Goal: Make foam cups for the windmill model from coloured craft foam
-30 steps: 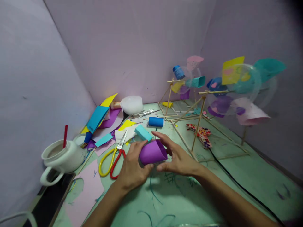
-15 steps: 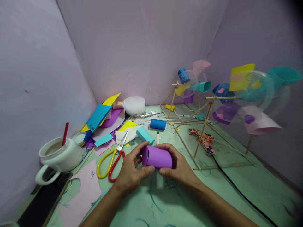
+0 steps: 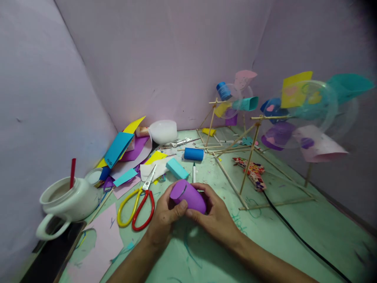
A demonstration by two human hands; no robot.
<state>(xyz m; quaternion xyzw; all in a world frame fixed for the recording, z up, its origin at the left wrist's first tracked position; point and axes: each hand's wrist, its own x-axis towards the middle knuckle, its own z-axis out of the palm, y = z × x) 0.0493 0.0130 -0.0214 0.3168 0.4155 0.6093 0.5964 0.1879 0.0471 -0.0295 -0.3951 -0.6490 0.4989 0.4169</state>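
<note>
Between both hands, just above the table, is a purple paper cylinder [image 3: 191,197], tilted with its left end toward me. A dark line runs near that end. My left hand [image 3: 166,214] is closed round the left end, thumb pressed on the front. My right hand [image 3: 213,210] grips the right end, its thumb near the left one; the fingers behind are partly hidden. Left of my hands lie scissors [image 3: 143,202] with one yellow and one red handle, blades pointing away. Just beyond are a turquoise paper box shape [image 3: 177,169], a marker [image 3: 194,173] and a blue paper cylinder [image 3: 193,154].
A white teapot [image 3: 72,200] with a red stick stands left, by a dark flat object [image 3: 54,251]. Stick frames carrying clear wheels with paper cups [image 3: 282,135] stand right. A glue gun with patterned cover [image 3: 251,173] trails a black cord. Paper scraps [image 3: 100,239] lie around.
The purple cylinder has turned, its left end rising and coming round toward me. My left thumb has moved up onto its front. The view has shifted slightly.
</note>
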